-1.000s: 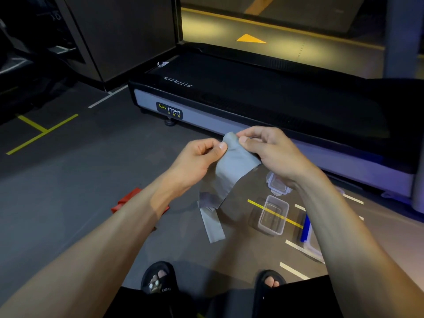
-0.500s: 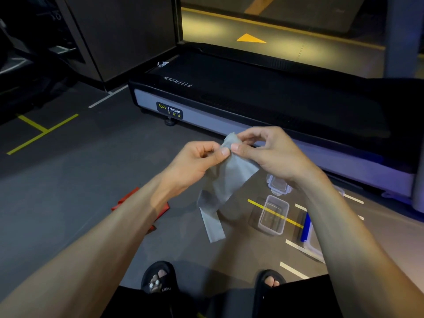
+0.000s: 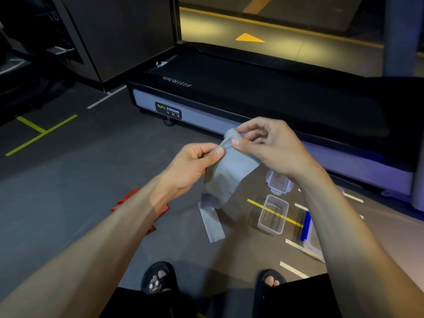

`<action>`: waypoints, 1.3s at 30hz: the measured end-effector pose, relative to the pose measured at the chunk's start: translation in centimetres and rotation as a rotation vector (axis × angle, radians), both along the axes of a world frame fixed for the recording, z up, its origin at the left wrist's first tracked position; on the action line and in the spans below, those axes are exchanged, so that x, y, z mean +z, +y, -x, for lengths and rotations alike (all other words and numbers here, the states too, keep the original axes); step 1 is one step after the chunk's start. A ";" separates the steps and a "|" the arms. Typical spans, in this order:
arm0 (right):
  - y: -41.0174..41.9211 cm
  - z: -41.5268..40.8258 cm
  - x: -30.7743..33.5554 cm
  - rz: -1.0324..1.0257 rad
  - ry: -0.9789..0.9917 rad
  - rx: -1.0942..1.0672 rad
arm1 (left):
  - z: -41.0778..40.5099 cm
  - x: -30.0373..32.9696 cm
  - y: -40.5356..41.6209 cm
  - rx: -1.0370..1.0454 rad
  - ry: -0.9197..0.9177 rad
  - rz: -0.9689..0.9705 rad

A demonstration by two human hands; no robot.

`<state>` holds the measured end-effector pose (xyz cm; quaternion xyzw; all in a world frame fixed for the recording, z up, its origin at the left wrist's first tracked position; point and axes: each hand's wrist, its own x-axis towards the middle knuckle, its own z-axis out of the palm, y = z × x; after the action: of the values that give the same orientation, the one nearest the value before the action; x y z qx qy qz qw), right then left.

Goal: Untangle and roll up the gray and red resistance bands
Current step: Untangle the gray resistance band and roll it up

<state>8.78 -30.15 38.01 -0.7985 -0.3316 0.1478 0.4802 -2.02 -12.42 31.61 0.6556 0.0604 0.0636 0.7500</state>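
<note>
Two bands are waiting on me, and I am working in front of the treadmill (image 3: 263,104), the biggest thing in view, with its dark belt running across the floor ahead. Below it, the gray resistance band (image 3: 229,171) is hanging in the air between my hands, its tail trailing down to the floor near my sandals. The red resistance band (image 3: 128,200) is lying on the floor under my left forearm, untouched. My right hand (image 3: 270,148) is pinching the band's top end between thumb and forefinger; my left hand (image 3: 192,166) is pinching the edge just beside it, fingers curled. Judging by this, I am starting the roll: I should be keeping the edges square, turning the first fold tightly, and letting the tail feed up untwisted.
</note>
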 end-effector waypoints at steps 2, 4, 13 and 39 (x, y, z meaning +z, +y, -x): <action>0.1 0.0 -0.1 0.003 0.040 -0.021 | -0.1 0.0 0.0 0.018 -0.005 0.006; 0.1 0.0 -0.1 0.011 0.063 -0.041 | -0.2 0.1 0.1 0.024 -0.001 0.015; 0.5 0.8 0.1 0.000 0.143 0.016 | -0.1 0.3 0.1 0.004 0.055 0.015; 0.4 0.4 0.0 -0.014 0.305 -0.040 | -0.3 -0.1 -0.1 0.054 0.022 0.022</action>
<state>8.39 -29.75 37.98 -0.7698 -0.2398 0.2556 0.5334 -1.69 -12.51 31.49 0.6460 0.0869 0.0761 0.7546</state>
